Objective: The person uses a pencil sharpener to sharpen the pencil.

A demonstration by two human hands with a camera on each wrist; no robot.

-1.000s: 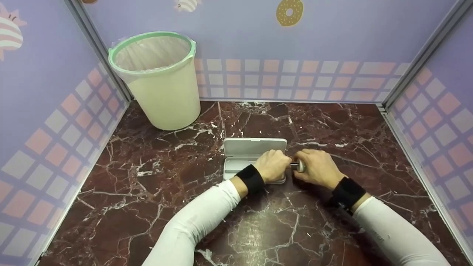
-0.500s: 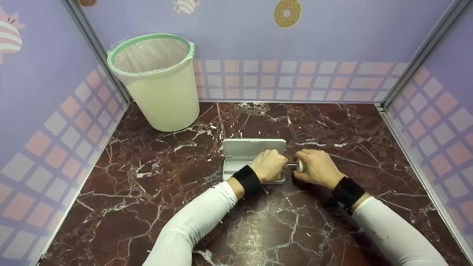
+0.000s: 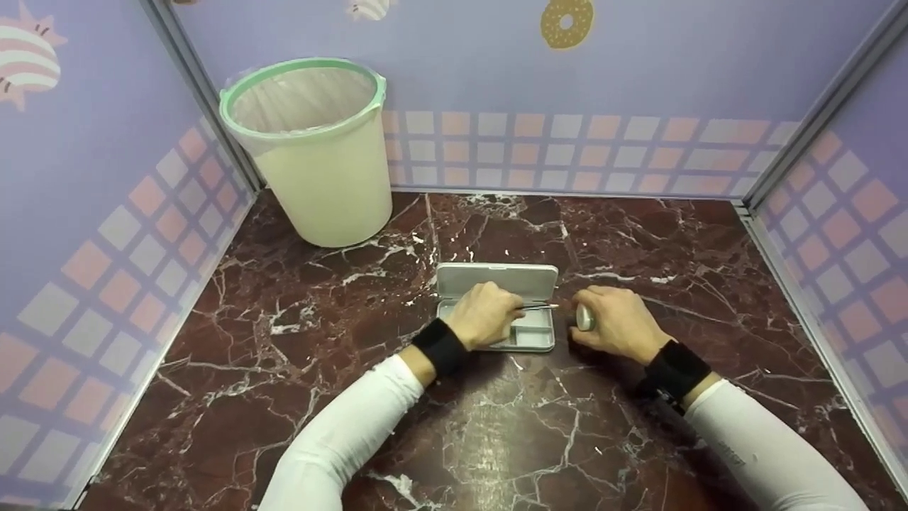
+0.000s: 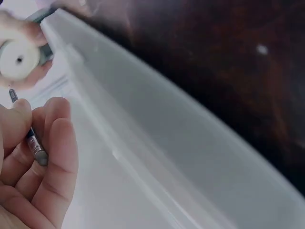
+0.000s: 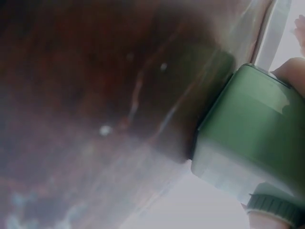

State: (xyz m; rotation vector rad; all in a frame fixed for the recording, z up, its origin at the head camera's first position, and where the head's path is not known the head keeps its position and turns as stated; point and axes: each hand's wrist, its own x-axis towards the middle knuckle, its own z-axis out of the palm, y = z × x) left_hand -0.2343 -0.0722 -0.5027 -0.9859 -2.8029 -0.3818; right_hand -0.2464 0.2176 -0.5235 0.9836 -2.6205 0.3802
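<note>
In the head view my left hand (image 3: 488,316) pinches a dark pencil (image 3: 539,306) with a pale pointed tip aimed right. In the left wrist view, thumb and fingers grip the pencil (image 4: 35,145) near its metal-banded end. My right hand (image 3: 623,323) holds a green-and-white pencil sharpener (image 3: 584,318), its round pale face turned left; the small hole shows in the left wrist view. A gap separates pencil and sharpener. The right wrist view shows the sharpener's boxy green body (image 5: 252,124) and ridged knob (image 5: 274,207). Beneath my left hand lies a pale pencil case (image 3: 533,348), its lid (image 3: 525,279) raised.
A cream bin (image 3: 323,188) with a green rim and clear liner stands at the back left. Patterned walls (image 3: 496,64) enclose the left, back and right of the dark marbled tabletop (image 3: 369,319). Small white specks lie behind the case.
My left hand has drawn leftward, bringing the pencil's tip out of the sharpener. More of the case's right compartments shows. My right hand stays nearly in place, and the head view shifts slightly.
</note>
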